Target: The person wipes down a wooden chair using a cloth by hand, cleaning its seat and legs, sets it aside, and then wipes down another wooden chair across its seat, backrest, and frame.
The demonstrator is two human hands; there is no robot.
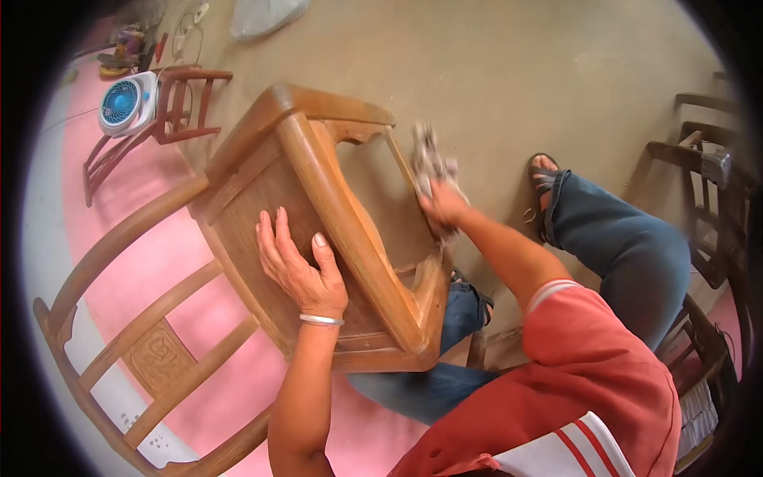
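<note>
A wooden chair is tipped over in front of me, its seat panel on the left and its leg frame towards the right. My left hand, with a bangle at the wrist, lies on the seat panel, fingers stretched out and thumb apart. My right hand is closed around a crumpled pale cloth at the thin far bar of the leg frame; motion blurs it somewhat. The chair's curved back reaches to the lower left and carries a carved square panel.
A small blue and white fan sits on a low wooden stool at upper left. A plastic bag lies on the floor at the top. Several dark wooden chairs stand along the right. My sandalled foot is beyond the cloth.
</note>
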